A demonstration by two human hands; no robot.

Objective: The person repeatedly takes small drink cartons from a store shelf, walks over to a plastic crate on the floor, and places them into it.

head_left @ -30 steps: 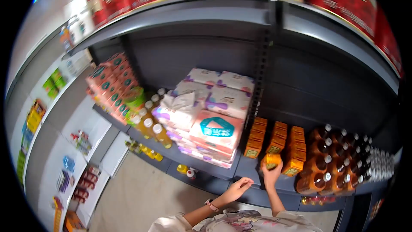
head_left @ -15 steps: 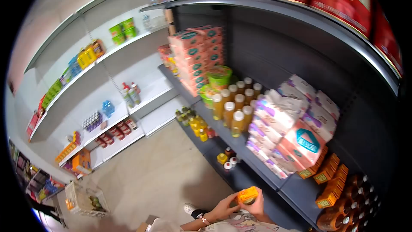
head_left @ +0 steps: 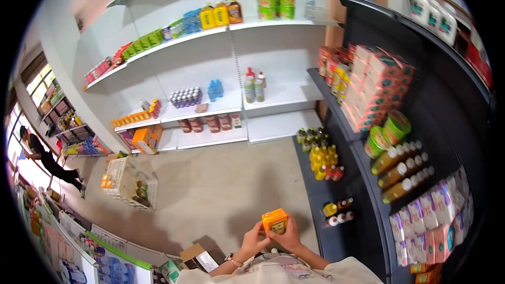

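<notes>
In front of my body I hold a small orange carton [head_left: 275,220] with a printed picture on its front. My left hand [head_left: 254,241] grips its left side near the lower corner, the fingertips partly hidden. My right hand [head_left: 288,236] is closed on the right side and lower edge. The carton is upright, tilted slightly, above the floor. To the right, similar orange boxes [head_left: 428,275] show at the bottom edge of the view, beside the packs of tissues [head_left: 431,215].
A dark shelf unit [head_left: 386,215] with bottles, tubs and tissue packs runs along my right. White shelves [head_left: 284,94] stand ahead. A white basket [head_left: 126,186] and an open cardboard box [head_left: 199,257] are on the floor. Another person [head_left: 44,158] stands far left.
My view has swung left, away from the dark shelf, so the white shelves, basket and other person show more fully. The carton stays in both hands.
</notes>
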